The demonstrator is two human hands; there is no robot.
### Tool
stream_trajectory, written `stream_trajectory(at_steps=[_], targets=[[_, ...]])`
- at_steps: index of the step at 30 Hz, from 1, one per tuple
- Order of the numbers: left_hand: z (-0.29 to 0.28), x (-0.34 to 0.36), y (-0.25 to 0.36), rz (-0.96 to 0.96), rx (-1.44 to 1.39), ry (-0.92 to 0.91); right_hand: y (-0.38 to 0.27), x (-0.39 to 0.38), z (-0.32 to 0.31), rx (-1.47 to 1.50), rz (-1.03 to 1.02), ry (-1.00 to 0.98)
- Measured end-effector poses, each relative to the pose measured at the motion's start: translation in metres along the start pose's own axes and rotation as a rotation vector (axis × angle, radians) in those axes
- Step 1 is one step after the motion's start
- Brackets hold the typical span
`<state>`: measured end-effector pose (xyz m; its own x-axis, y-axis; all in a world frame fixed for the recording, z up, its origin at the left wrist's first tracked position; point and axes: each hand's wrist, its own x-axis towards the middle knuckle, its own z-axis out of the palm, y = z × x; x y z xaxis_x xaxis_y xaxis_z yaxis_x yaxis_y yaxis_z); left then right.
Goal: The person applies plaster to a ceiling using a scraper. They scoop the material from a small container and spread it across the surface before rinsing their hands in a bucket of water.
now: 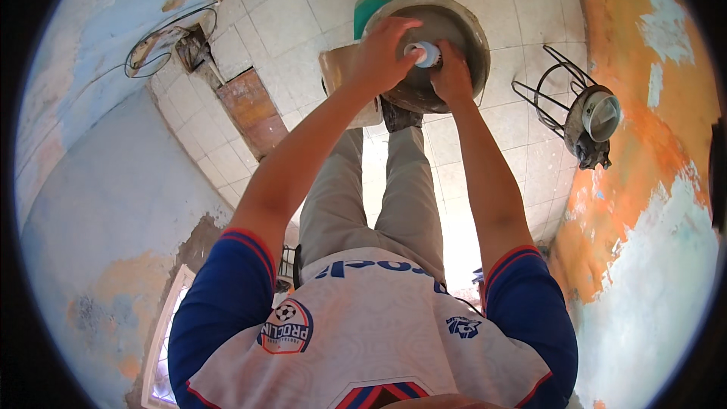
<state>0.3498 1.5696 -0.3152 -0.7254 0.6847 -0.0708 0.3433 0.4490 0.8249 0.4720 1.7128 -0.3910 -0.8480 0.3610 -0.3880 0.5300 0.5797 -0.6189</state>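
A wide round tub (482,68) with a pale rim sits on the tiled floor in front of me, with grey material inside. Above it, my right hand (452,74) has its fingers closed round a small white, round-ended container (429,54). My left hand (388,51) is beside the container on its left. Its index finger stretches out over the tub and its thumb reaches the container's near end, fingers apart. The container's lower part is hidden by my right hand, so its exact kind cannot be told.
A green container (366,17) stands behind the tub's left side, and a tan board-like piece (338,68) lies left of it. A brown panel (254,110) is on the floor. At right, a black metal-legged stool (547,98) bears a translucent bowl (603,117). Loose cable (145,57) hangs by the left wall.
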Motion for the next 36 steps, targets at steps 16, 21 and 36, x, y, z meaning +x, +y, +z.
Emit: stream_trajectory(at_steps=[16, 21, 36], targets=[[-0.051, -0.145, -0.047, -0.435, 0.172, 0.346, -0.01, 0.011, 0.05, -0.493, 0.033, 0.014], [-0.027, -0.15, -0.069, -0.791, -0.249, 0.409, -0.018, 0.014, 0.042, 0.068, 0.102, -0.04], [-0.017, -0.169, -0.108, -0.844, -0.576, 0.372, -0.057, -0.057, -0.019, 0.494, -0.065, -0.008]])
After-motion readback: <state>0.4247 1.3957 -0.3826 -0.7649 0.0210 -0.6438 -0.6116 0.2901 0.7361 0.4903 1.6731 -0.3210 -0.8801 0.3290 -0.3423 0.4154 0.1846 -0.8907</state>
